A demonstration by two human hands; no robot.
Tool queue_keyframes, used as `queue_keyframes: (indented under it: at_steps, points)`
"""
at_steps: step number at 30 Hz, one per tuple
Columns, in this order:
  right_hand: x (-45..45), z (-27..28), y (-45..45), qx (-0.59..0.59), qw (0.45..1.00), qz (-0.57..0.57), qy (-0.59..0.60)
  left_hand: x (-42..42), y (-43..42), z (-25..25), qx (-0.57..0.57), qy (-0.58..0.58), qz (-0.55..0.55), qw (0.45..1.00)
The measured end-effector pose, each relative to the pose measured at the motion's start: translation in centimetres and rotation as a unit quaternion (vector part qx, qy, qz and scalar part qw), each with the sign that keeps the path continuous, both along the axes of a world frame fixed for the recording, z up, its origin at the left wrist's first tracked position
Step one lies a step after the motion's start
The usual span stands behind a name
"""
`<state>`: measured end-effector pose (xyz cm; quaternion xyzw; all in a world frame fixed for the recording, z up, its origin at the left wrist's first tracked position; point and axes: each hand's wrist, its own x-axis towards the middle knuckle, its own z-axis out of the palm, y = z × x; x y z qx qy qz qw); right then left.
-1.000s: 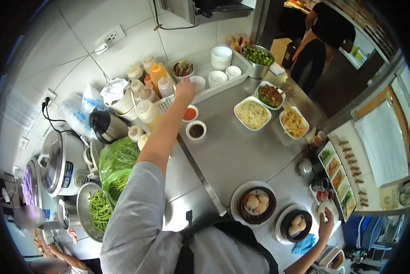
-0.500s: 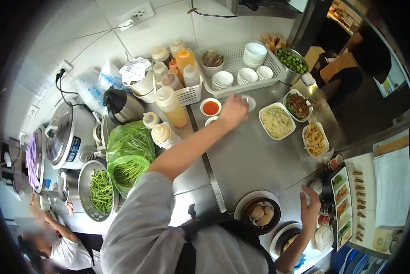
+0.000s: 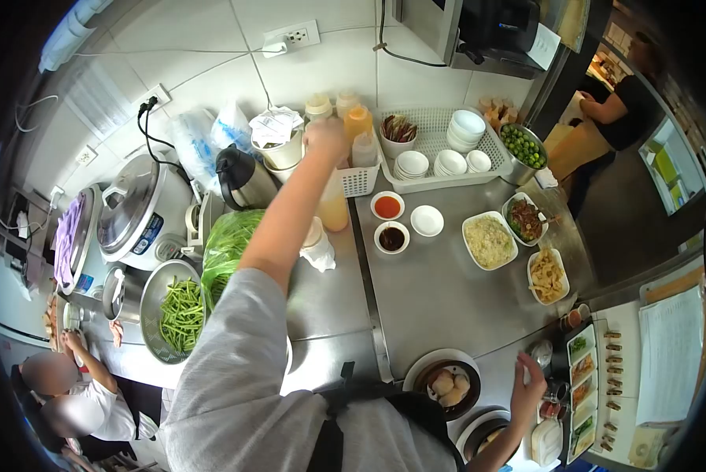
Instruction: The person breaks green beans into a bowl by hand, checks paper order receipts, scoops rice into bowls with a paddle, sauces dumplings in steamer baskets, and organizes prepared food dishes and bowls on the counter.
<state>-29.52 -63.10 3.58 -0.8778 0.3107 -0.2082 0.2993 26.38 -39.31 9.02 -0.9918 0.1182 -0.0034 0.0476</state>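
Note:
My left hand (image 3: 327, 141) reaches over the white basket (image 3: 360, 182) of squeeze bottles, its fingers curled in among the bottle tops. Whatever it grips is hidden behind the hand. Close by it are an orange sauce bottle (image 3: 358, 123) and a clear-white bottle (image 3: 364, 149). On the steel counter stand a small bowl of red sauce (image 3: 387, 206), a bowl of dark sauce (image 3: 391, 237) and an empty white bowl (image 3: 427, 221). My right hand (image 3: 529, 385) hovers with fingers apart and nothing in it, near some glass jars (image 3: 555, 391).
A perforated tray (image 3: 416, 186) holds stacked white bowls. Fried rice (image 3: 490, 241) and two other dishes stand at the right. A dumpling steamer (image 3: 457, 409) is near my body. Green beans (image 3: 181, 315) fill a colander at left. Another person (image 3: 93, 409) works at lower left.
My left hand has moved left from the empty white bowl, now released on the counter, to the squeeze bottles. The view has shifted, uncovering the dark sauce bowl. My right hand stays raised.

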Motion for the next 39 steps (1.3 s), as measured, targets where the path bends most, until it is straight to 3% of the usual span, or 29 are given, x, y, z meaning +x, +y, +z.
queue_keyframes:
  at_steps: [2,5,8,12,14,16,19,22,26,34,39]
  points:
    - [3.2,0.3,1.4,0.008,0.998,0.056,-0.026,1.2,2.2,-0.8,0.027,0.157,-0.104,0.982]
    - [7.6,2.0,4.1,0.014,0.988,0.147,-0.032,-1.5,2.0,2.1,0.026,0.125,-0.082,0.988]
    - [11.0,5.2,5.9,0.043,0.972,0.227,-0.039,-0.3,1.7,3.9,-0.072,0.042,-0.087,0.993]
    - [16.7,8.1,7.7,0.114,0.947,0.272,-0.131,-6.5,0.8,12.1,-0.038,-0.121,-0.21,0.97]
    - [21.3,6.9,8.6,0.113,0.923,0.281,-0.239,-10.7,0.7,15.2,-0.071,-0.083,-0.267,0.957]
    - [25.1,7.8,10.6,0.027,0.92,0.256,-0.295,-15.3,0.5,16.6,-0.114,-0.066,-0.29,0.948]
    - [28.1,6.8,12.5,0.011,0.951,0.198,-0.239,-17.8,0.1,13.8,-0.241,-0.003,-0.37,0.897]
    - [28.0,4.6,11.3,0.073,0.968,0.146,-0.188,-19.4,2.3,11.2,-0.273,-0.002,-0.336,0.901]
    - [28.0,-0.3,6.0,-0.04,0.992,0.108,0.042,-21.0,10.0,8.6,-0.324,0.042,-0.3,0.896]
    - [29.3,-4.6,1.2,-0.29,0.883,0.113,0.352,-25.8,22.5,3.7,-0.439,0.188,-0.158,0.865]
    - [31.1,-6.1,0.0,-0.376,0.847,0.127,0.353,-27.8,25.2,-0.1,-0.553,0.22,-0.061,0.801]
